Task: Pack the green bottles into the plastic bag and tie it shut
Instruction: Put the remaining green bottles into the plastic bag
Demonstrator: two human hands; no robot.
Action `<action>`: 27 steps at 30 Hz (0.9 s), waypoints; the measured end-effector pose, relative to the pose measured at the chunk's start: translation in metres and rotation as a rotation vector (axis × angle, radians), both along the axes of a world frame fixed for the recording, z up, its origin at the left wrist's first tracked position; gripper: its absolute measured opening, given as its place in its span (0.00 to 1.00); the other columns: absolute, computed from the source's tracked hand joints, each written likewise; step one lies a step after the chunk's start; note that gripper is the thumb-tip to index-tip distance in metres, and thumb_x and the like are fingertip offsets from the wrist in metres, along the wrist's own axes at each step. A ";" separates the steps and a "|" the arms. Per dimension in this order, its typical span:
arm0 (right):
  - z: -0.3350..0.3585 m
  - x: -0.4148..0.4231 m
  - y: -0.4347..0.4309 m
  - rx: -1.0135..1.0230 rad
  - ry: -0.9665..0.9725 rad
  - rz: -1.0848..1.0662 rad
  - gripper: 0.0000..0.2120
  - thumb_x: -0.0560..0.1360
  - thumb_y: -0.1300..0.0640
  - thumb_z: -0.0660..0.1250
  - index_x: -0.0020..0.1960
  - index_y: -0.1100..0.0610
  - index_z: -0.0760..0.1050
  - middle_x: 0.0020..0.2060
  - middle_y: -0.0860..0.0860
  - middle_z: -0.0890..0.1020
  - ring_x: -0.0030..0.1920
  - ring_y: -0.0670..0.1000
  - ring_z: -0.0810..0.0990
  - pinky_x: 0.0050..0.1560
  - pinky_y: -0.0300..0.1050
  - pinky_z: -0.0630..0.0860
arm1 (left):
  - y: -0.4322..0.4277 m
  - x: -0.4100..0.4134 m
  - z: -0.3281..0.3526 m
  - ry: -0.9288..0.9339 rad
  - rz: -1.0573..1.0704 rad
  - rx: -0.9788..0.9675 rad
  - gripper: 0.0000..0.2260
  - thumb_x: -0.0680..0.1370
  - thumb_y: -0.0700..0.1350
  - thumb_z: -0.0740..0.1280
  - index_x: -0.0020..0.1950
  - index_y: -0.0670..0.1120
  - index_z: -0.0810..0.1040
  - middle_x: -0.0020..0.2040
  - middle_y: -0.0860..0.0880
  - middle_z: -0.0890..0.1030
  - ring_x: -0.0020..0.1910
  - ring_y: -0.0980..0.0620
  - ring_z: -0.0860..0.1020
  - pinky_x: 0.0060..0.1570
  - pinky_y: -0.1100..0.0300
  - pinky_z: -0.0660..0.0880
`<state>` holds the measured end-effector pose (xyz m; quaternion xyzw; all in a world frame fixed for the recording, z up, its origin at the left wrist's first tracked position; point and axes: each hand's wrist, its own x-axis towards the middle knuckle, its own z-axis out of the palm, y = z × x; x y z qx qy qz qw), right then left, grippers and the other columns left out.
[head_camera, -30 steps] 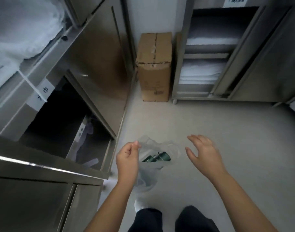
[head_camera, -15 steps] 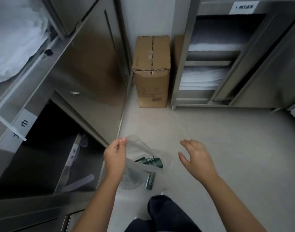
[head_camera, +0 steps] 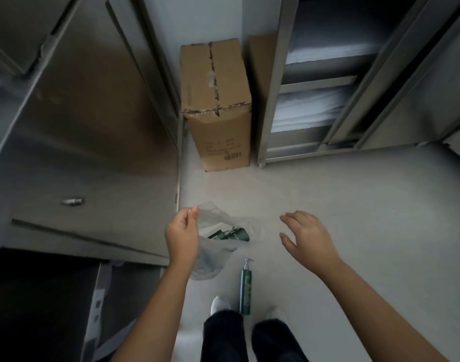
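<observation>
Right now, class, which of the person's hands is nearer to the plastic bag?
Left. The left hand pinches the rim of the plastic bag, so it touches it. The right hand hovers open, apart from the bag, off to its right side.

The box [head_camera: 218, 100] stands on the floor [head_camera: 367, 205] at 12 o'clock from the person, between the left cabinet [head_camera: 93, 113] at 10 o'clock and the shelf unit [head_camera: 270, 100] at 1 o'clock. Linen [head_camera: 315, 108] lies on the unit's shelves. The left hand [head_camera: 183, 236] pinches the rim of the bag [head_camera: 210, 265]. The bottles [head_camera: 231, 235] lie inside the bag. The loose bottle [head_camera: 246, 288] lies on the floor at 5 o'clock of the bag, its top toward 12 o'clock and its base between the shoes [head_camera: 218, 304]. The right hand [head_camera: 306, 236] hovers at 3 o'clock of the bag, apart from it.
</observation>
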<state>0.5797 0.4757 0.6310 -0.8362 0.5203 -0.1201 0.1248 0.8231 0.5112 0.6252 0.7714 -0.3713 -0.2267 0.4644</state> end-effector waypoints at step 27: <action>-0.481 0.010 -0.001 0.080 -0.116 -0.127 0.15 0.64 0.65 0.75 0.50 0.65 0.79 0.44 0.61 0.84 0.45 0.60 0.82 0.48 0.56 0.79 | -0.058 0.002 -0.425 -0.920 -0.598 0.022 0.13 0.72 0.39 0.70 0.29 0.37 0.73 0.17 0.43 0.70 0.14 0.46 0.66 0.25 0.57 0.71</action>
